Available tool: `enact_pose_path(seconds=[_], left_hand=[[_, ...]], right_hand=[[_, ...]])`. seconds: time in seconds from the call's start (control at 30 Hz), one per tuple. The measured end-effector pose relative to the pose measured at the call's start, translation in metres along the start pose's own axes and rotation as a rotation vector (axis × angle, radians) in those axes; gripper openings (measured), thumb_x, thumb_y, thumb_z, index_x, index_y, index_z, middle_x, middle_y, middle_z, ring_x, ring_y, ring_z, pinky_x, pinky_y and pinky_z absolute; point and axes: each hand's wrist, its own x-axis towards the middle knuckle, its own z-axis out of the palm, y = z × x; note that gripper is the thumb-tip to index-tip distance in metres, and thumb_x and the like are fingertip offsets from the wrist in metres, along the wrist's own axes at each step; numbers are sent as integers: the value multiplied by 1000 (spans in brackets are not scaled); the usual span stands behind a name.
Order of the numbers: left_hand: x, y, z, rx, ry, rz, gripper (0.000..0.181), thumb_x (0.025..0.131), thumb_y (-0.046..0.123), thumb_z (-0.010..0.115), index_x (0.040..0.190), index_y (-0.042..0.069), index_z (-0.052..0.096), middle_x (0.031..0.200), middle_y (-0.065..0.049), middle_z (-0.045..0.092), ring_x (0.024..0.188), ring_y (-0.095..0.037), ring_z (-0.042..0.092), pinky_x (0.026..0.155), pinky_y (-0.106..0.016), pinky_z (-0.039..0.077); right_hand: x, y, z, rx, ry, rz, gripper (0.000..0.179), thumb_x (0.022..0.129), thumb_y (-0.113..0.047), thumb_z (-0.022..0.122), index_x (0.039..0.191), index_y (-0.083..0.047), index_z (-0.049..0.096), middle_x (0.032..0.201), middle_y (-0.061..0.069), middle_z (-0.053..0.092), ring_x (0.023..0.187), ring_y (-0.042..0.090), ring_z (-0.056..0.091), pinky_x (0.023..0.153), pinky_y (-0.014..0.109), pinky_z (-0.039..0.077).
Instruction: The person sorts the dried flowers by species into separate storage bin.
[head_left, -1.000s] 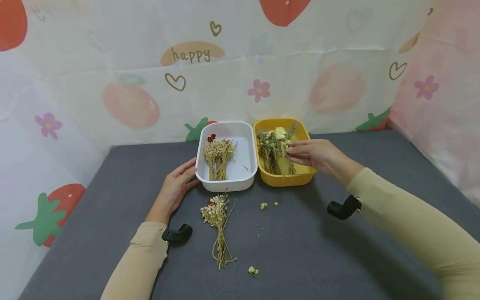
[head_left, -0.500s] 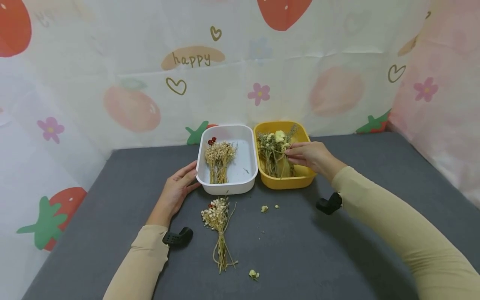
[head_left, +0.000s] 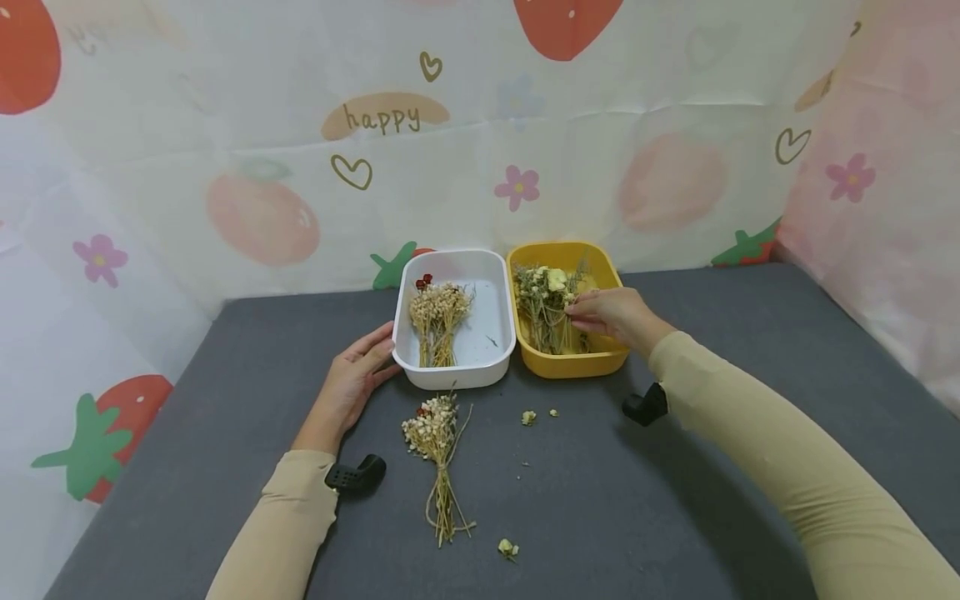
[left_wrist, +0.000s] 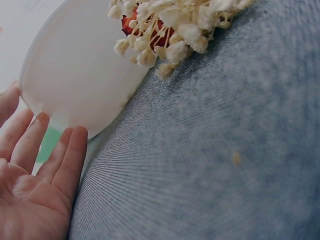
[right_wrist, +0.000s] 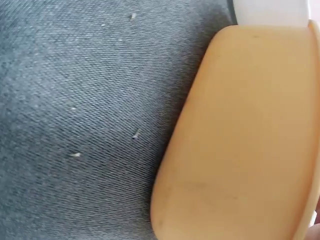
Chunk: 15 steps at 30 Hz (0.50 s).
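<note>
My left hand (head_left: 351, 379) rests at the left side of the white bin (head_left: 491, 377), its fingers extended against the outer wall; in the left wrist view the fingertips (left_wrist: 80, 132) meet that wall. Inside this bin lie dried cream flowers (head_left: 438, 312) with a dark red bloom. My right hand (head_left: 615, 317) reaches over the yellow bin (head_left: 573, 367) and pinches a bunch of dried flowers (head_left: 551, 304) with pale yellow and greenish heads. In the right wrist view the bin's wall (right_wrist: 240, 135) hides most of that hand and the flowers.
A twine-tied bunch of dried cream flowers (head_left: 441, 454) lies on the grey cloth in front of the white bin. Loose pale flower heads (head_left: 507, 548) and small crumbs are scattered nearby. A printed curtain (head_left: 480, 192) hangs behind both bins.
My right hand has moved a little left and down within the yellow bin, with the pinched flowers shifting along. The left hand stays against the white bin.
</note>
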Motion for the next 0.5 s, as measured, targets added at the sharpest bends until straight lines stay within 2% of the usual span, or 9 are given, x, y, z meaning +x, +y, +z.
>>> enact_pose_path(seconds=[0.17, 0.3, 0.4, 0.5], left_hand=[[0, 0, 0, 5, 0, 2, 57, 102, 24, 58, 153, 8, 39, 159, -13, 38, 131, -11, 53, 99, -23, 54], [0, 1, 1, 17, 6, -7, 54, 103, 20, 55, 153, 9, 39, 158, -9, 40, 138, -18, 48, 98, -22, 54], [0, 1, 2, 24, 8, -9, 53, 104, 20, 54, 154, 9, 38, 159, -9, 39, 140, -20, 46, 99, -22, 54], [0, 1, 2, 26, 4, -11, 55, 104, 22, 54, 154, 9, 37, 160, -10, 38, 139, -19, 47, 100, -22, 53]], right_hand=[[1, 3, 0, -23, 0, -2, 53, 97, -4, 62, 147, -1, 45, 146, 16, 53, 71, 3, 68, 94, 24, 58], [1, 3, -1, -31, -7, -7, 52, 97, -3, 63, 146, 2, 46, 123, 11, 64, 71, 4, 69, 94, 26, 58], [0, 2, -2, -44, -16, -11, 52, 96, -3, 63, 145, 3, 46, 106, 5, 65, 72, 6, 70, 97, 28, 57], [-1, 1, -3, -66, -24, -8, 50, 97, -4, 63, 144, 3, 48, 111, 7, 67, 75, 7, 70, 98, 29, 56]])
